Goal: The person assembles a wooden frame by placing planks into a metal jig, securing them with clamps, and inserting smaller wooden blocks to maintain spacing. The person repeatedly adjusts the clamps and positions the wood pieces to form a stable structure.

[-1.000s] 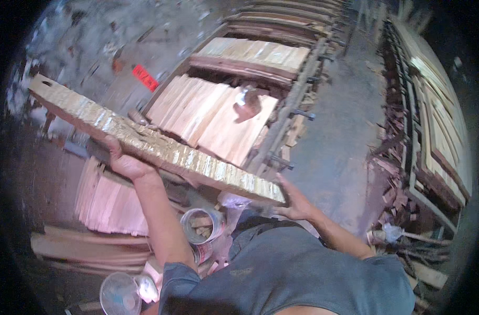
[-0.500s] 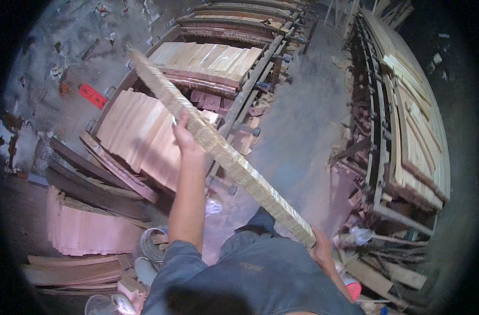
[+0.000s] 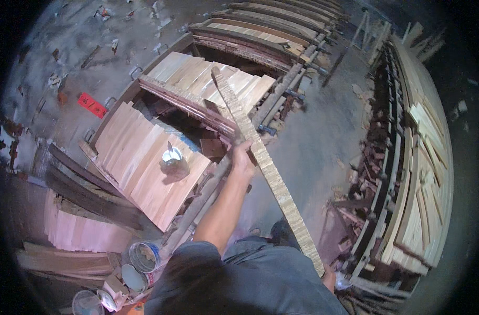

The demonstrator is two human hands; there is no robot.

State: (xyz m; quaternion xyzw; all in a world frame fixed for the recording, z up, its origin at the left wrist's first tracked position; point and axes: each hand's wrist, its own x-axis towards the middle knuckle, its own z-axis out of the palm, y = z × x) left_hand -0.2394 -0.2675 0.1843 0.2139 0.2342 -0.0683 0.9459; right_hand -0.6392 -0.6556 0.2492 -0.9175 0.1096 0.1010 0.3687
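Note:
A long, narrow piece of pale wood (image 3: 271,170) with a rough, streaky surface slants across the middle, held in both of my hands. My left hand (image 3: 243,156) is closed on it partway along, and its far end rises over a panel of pale slats (image 3: 189,73). At its near end, beside my body, my right hand (image 3: 328,278) grips it, with most of the fingers hidden. To the left of my left hand, a small pot of white stuff (image 3: 172,164) with a stick or brush handle in it stands on a nearer slatted panel (image 3: 131,152).
A dark frame (image 3: 181,118) carries the slatted panels, with clamp bars (image 3: 268,129) along its right side. Another rack (image 3: 426,199) with loose strips runs down the right. Plastic tubs (image 3: 145,255) stand at the lower left. A red label (image 3: 92,105) lies at the left.
The view has shifted. The wood piece is steeper, and its far end sits further right. The pot on the nearer panel, earlier hidden behind my arm and the wood, is visible now.

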